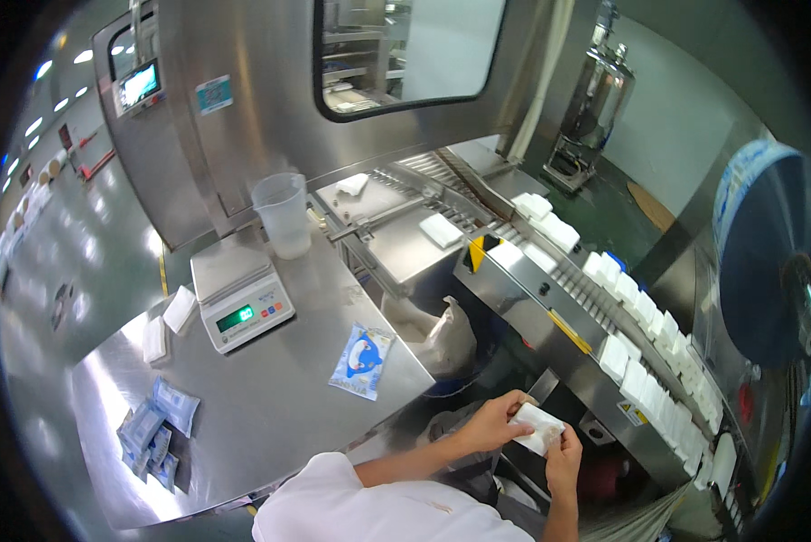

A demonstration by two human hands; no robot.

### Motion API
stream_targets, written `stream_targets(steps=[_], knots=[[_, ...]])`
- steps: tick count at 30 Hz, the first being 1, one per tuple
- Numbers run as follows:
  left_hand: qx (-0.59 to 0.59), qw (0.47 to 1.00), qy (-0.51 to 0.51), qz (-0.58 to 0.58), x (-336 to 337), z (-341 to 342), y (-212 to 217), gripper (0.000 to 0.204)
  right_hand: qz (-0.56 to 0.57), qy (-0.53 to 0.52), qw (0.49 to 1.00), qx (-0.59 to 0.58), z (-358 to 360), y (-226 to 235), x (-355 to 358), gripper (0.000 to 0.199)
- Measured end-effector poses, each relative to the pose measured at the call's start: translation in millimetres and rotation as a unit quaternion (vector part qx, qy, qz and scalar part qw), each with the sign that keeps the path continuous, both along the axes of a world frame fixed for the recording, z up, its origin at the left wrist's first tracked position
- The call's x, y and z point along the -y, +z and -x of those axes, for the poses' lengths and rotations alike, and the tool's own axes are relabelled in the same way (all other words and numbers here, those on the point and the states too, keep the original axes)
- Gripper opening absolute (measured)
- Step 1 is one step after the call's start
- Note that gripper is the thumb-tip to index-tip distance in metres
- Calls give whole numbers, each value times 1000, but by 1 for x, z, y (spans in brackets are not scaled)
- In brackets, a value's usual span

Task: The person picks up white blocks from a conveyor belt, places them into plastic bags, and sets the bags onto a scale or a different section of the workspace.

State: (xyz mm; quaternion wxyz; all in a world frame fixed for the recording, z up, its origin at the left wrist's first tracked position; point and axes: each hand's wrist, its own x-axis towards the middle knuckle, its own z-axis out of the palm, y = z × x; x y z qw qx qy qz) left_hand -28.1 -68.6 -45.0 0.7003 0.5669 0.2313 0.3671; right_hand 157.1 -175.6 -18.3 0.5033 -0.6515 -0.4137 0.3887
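Hands (491,425) (563,456) hold white pad (536,427); measuring jug (282,214) looks empty.

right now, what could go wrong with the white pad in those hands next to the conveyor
1. Both hands, left and right, hold the white pad off the steel table, over the gap by the bag-lined bin; a slip could likely drop it there.
2. The conveyor carrying white pads is close to the right hand, which could perhaps brush it.
3. The blue pouch lies near the table's edge and might be knocked off.
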Motion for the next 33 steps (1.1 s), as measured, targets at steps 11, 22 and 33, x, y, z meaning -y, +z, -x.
stream_targets(steps=[11, 22, 33], knots=[[17, 996, 78, -50, -25, 36, -20, 46, -19, 51, 998, 39, 18, -20, -33, 36], [-8, 994, 45, -104, 10, 42, -7, 43, -41, -4, 994, 103, 54, 6, 27, 33], [-17, 999, -48, 2, 18, 59, -13, 54, -62, 14, 998, -7, 76, -11, 50, 38]])
